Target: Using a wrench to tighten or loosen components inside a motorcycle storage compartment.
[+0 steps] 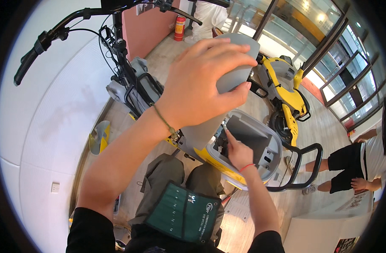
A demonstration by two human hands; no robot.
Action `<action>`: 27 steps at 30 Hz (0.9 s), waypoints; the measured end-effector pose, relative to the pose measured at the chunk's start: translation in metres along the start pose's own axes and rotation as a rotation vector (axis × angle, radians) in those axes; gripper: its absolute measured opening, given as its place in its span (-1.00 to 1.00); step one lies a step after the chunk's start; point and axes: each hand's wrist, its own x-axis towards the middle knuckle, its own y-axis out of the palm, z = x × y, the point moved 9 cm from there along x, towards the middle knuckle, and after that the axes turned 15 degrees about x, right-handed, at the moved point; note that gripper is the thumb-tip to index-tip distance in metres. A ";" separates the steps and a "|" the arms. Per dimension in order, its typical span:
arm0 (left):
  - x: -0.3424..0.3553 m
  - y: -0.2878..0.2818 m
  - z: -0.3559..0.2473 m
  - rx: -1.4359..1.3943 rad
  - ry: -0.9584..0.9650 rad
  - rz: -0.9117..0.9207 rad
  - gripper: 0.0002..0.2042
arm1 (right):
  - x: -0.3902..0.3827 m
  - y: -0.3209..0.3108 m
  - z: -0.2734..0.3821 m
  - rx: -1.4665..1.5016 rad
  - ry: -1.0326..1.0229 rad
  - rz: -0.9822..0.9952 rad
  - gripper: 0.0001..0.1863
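Pale floor (328,128) below; I've L hand (205,84) spread over smooth, rounded grey seat (235,78), R hand (240,155) in open grey bin (274,141); can't tell either grip.

Looked like we were in some kind of scooter showroom. We had one yellow-and-grey scooter (214,159) right in front of us, and a second yellow scooter (293,92) stood near big glass doors (345,76). Wood-look floor (328,134), clean white wall (45,135), red fire extinguisher (180,28). The green wrench pouch (174,215) on our lap gave it a bit of a workshop feel too.
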 end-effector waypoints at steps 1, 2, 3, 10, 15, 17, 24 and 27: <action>0.001 0.003 -0.001 -0.010 -0.002 0.008 -0.65 | 0.000 -0.007 -0.011 -0.041 -0.102 -0.033 -0.39; 0.001 0.004 -0.002 -0.001 0.000 0.009 -0.65 | 0.005 -0.012 -0.017 -0.186 -0.196 -0.071 -0.37; 0.001 0.004 -0.002 -0.001 -0.001 0.010 -0.64 | 0.011 -0.017 -0.019 -0.258 -0.266 -0.068 -0.34; 0.003 0.008 -0.007 0.020 -0.002 0.033 -0.64 | 0.046 -0.053 -0.026 -0.476 -0.501 -0.168 -0.62; 0.002 0.006 -0.004 0.019 -0.004 0.034 -0.63 | 0.050 -0.052 -0.028 -0.389 -0.500 -0.198 -0.76; 0.003 0.005 -0.005 0.018 -0.005 0.039 -0.63 | 0.047 -0.054 -0.030 -0.311 -0.479 -0.248 -0.81; 0.004 0.006 -0.005 0.023 0.001 0.038 -0.63 | 0.050 -0.068 -0.044 0.051 -0.476 -0.245 -0.84; 0.001 0.006 -0.008 0.016 -0.001 0.048 -0.63 | 0.041 -0.060 -0.042 0.039 -0.548 -0.303 -0.81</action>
